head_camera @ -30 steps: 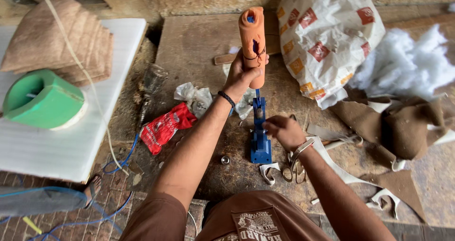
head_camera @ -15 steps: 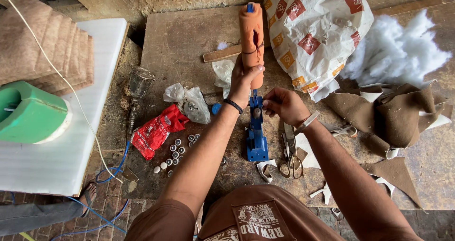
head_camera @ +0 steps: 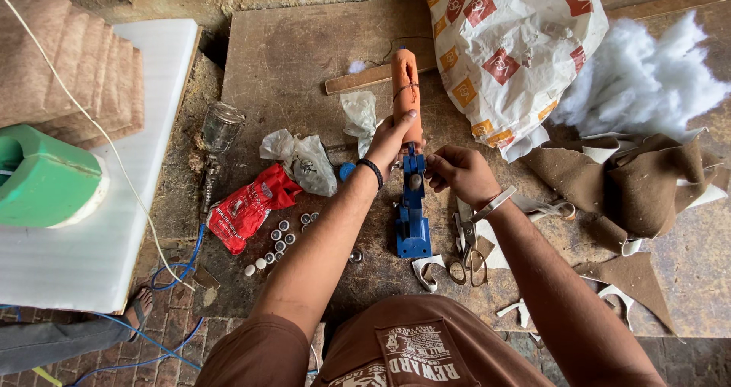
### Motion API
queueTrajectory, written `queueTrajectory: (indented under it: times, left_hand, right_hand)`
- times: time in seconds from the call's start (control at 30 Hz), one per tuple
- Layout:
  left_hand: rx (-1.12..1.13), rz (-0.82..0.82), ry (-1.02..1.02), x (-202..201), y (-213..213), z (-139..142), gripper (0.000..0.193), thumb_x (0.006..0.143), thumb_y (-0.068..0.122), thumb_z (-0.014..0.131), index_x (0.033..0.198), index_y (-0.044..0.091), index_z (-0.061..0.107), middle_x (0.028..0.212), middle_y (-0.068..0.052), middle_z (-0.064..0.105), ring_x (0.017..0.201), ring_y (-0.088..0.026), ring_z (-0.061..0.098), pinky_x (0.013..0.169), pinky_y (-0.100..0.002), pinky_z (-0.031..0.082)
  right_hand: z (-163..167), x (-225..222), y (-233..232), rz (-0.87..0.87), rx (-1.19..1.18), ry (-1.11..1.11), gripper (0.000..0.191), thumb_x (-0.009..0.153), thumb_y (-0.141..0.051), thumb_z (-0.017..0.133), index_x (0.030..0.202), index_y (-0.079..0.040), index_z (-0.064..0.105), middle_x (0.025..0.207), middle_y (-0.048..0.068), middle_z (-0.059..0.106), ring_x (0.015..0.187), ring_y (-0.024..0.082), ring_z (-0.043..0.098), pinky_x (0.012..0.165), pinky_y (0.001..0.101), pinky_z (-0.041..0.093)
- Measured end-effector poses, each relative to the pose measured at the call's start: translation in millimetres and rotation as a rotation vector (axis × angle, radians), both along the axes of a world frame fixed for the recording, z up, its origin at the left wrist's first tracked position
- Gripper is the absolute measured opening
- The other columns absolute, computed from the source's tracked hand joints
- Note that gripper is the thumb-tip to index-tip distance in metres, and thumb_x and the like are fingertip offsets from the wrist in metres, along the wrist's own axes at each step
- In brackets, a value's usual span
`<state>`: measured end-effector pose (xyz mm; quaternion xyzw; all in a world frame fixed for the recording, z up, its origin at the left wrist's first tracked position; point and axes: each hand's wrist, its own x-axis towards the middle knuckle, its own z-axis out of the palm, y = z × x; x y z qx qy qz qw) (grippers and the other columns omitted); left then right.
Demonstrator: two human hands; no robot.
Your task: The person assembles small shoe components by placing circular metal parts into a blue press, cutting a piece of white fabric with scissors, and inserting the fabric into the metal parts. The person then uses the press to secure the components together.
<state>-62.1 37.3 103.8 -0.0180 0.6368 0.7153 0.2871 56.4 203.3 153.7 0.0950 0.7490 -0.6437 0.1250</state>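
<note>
I see the blue metal hand press [head_camera: 412, 219] standing on a worn brown wooden board [head_camera: 304, 60], and I take it as my landmark. Its orange cloth-wrapped lever handle [head_camera: 405, 90] rises from the press's far end; the handle's long axis runs straight away from me, its tip pointing at the far edge of the board. My left hand [head_camera: 394, 137] is wrapped around the lower part of that handle, just beyond the press. My right hand [head_camera: 459, 172] sits just right of the press head, fingers pinched together against it; I cannot tell what, if anything, they hold.

The board lies on rough ground, with brick paving at its near side. Right of the press lie steel scissors [head_camera: 467, 242] and brown felt scraps [head_camera: 647, 181], and beyond those a heap of white fibre stuffing [head_camera: 647, 75]. Far right of the handle sits a bulging white plastic sack with red and orange squares [head_camera: 510, 44]; its contents are hidden. Left of the press lie a scatter of small silver round caps [head_camera: 278, 238], a red plastic packet [head_camera: 247, 208] and crumpled clear plastic bags [head_camera: 304, 159] whose contents I can't make out. Further left are a white foam sheet [head_camera: 99, 227] and a green foam block [head_camera: 42, 181].
</note>
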Motion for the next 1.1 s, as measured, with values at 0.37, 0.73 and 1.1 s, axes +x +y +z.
queueTrajectory:
  times: [0.37, 0.73, 1.1]
  left_hand:
    - [-0.299, -0.116, 0.373, 64.1, -56.7, 26.5, 0.021, 0.098, 0.028, 0.058, 0.105, 0.008, 0.061, 0.089, -0.004, 0.069, 0.069, -0.012, 0.072, 0.056, -0.027, 0.065]
    - [-0.427, 0.009, 0.025, 81.8, -39.4, 13.0, 0.069, 0.116, 0.053, 0.037, 0.09, -0.002, 0.069, 0.067, -0.006, 0.069, 0.053, -0.011, 0.062, 0.045, -0.022, 0.047]
    - [-0.374, 0.035, 0.199, 80.1, -44.6, 23.7, 0.03, 0.111, 0.034, 0.04, 0.111, 0.013, 0.062, 0.074, -0.007, 0.068, 0.048, -0.009, 0.056, 0.037, -0.024, 0.041]
  right_hand:
    - [4.7, -5.9, 0.9, 0.008, 0.064, -0.072, 0.025, 0.099, -0.025, 0.065, 0.101, -0.002, 0.073, 0.083, 0.008, 0.075, 0.069, 0.014, 0.069, 0.065, 0.0301, 0.06]
    - [0.1, -0.6, 4.0, 0.029, 0.037, 0.052, 0.014, 0.094, -0.013, 0.07, 0.105, -0.003, 0.071, 0.09, 0.007, 0.075, 0.077, 0.014, 0.071, 0.071, 0.0291, 0.062]
    - [-1.0, 0.9, -3.9, -0.064, 0.014, -0.021, 0.011, 0.099, -0.012, 0.071, 0.103, -0.002, 0.07, 0.088, 0.011, 0.074, 0.074, 0.017, 0.07, 0.07, 0.0333, 0.061]
